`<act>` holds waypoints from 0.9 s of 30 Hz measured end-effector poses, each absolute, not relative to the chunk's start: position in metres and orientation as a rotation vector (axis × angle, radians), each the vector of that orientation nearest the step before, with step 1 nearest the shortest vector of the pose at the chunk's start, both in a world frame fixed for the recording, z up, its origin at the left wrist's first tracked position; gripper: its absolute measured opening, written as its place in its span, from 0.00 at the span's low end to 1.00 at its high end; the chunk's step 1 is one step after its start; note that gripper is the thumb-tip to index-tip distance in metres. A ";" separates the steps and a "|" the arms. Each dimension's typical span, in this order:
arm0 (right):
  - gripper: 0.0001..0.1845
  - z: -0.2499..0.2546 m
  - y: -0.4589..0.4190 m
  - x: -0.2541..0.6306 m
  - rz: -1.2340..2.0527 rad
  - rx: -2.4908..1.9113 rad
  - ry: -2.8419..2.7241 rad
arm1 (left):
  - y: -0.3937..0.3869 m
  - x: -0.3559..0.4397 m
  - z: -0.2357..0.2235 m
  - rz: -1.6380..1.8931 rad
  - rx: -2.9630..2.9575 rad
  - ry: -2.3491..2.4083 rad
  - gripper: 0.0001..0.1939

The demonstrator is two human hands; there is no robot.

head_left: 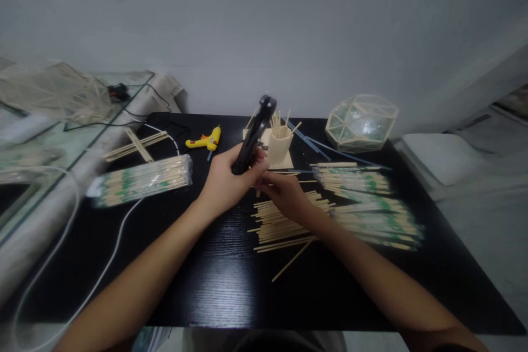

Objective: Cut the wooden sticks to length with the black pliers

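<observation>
My left hand (pixel 226 179) is closed around a long black tool (pixel 252 140) that rises up and away from me; its exact kind is unclear. My right hand (pixel 284 190) meets it at the fingertips, with thumb and fingers pinched together. What the pinch holds is hidden, though a short pale stick end shows just below the fingers. Under the right hand and wrist lies a loose pile of thin wooden sticks (pixel 280 225). Just beyond the hands, a pale holder (pixel 279 148) with several upright sticks stands on a flat wooden board (pixel 286 164).
A yellow glue gun (pixel 204 140) lies left of the hands. Packs of wrapped sticks flank the work, one pack (pixel 144 180) left and others (pixel 371 209) right. A geometric stick-framed model (pixel 362 124) sits at back right. A white cable (pixel 119 236) crosses the black table (pixel 223 297).
</observation>
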State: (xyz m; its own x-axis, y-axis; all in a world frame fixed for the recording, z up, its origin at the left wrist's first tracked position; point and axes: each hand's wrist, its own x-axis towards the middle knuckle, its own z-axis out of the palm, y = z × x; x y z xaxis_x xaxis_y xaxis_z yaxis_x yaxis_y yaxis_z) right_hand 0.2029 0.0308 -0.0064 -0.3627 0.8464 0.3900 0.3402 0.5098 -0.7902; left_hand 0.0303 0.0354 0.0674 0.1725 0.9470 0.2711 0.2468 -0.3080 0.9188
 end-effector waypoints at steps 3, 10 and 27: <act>0.09 -0.007 0.030 0.202 0.726 -0.980 -1.958 | 0.037 0.024 0.070 1.133 1.766 1.154 0.09; 0.08 -0.012 0.030 0.202 0.680 -0.988 -2.020 | 0.037 0.014 0.078 1.064 1.862 1.181 0.07; 0.06 -0.014 0.029 0.202 0.674 -0.991 -2.024 | 0.037 0.009 0.086 0.955 1.946 1.128 0.10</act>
State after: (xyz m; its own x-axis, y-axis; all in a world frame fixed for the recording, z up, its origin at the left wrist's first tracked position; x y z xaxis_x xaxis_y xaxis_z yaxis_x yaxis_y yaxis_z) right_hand 0.2018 0.0294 -0.0142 -0.4017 0.8214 0.4050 0.4142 0.5574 -0.7196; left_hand 0.0086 0.0373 0.0855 0.3537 0.9006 0.2527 0.3981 -0.3894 0.8306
